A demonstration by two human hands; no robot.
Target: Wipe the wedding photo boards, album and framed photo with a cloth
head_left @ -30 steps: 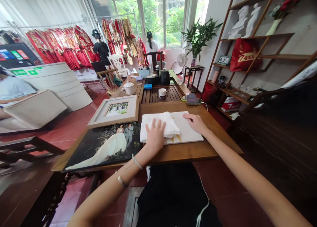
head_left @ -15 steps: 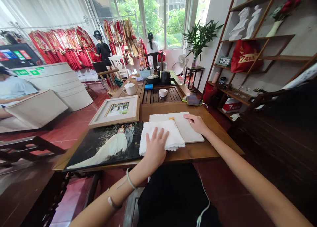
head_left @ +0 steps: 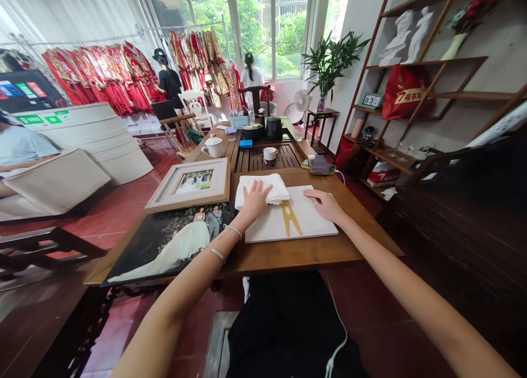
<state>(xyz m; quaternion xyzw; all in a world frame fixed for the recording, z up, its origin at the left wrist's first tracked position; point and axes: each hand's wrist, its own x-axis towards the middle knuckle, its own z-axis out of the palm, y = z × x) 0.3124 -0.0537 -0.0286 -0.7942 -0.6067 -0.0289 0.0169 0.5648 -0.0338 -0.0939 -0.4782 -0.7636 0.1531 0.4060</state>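
Here, left grip (head_left: 254, 199) wide on cloth (head_left: 278, 187), right grip (head_left: 326, 204) loose on board (head_left: 268, 223).

Head view | from above, on near side of desk (head_left: 280, 254) | facing forward, down | desk close, window (head_left: 256, 34) far

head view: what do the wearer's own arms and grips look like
Both arms show no sleeve from the left forearm to the right forearm. The left grip is ungloved, with a pale bangle by the wrist and a silvery cuff farther up. The right grip, also ungloved, wears a ring.
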